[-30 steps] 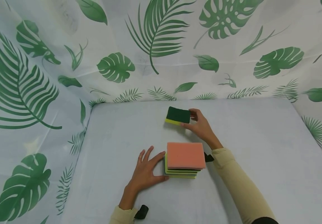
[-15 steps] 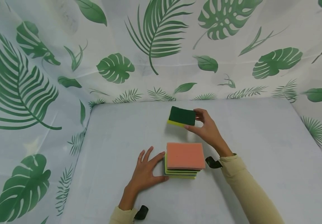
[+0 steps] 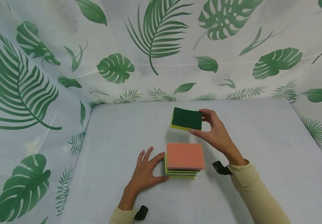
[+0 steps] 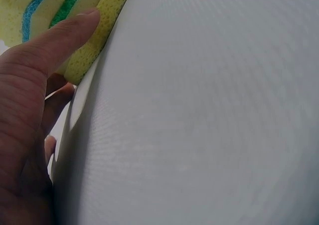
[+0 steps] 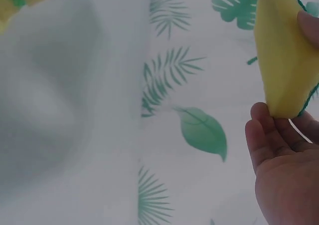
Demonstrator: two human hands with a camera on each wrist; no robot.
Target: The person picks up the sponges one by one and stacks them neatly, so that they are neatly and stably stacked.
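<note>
In the head view my right hand point(image 3: 218, 133) pinches a yellow scouring sponge point(image 3: 187, 119) with a dark green scrub side up, above the table beyond the stack. Its yellow foam faces the right wrist camera, with fingertips point(image 5: 261, 110) at the lower edge. A stack of sponges point(image 3: 185, 156) stands nearer, a salmon-coloured one on top and yellow layers showing below. My left hand point(image 3: 144, 175) rests at the stack's left side, fingers spread and mostly straight. The left wrist view shows its thumb point(image 4: 75, 33) lying against the yellow, green and blue layered edges.
The pale table point(image 3: 116, 133) runs back to a white cloth wall point(image 3: 177, 74) printed with green leaves, which also closes in the left and right sides. A dark wrist-worn device point(image 3: 141, 212) shows by the left cuff, another dark device point(image 3: 221, 168) by the right.
My right hand has moved to the right and slightly nearer with the green-and-yellow sponge, which looks higher off the table. My left hand and the stack have stayed put.
</note>
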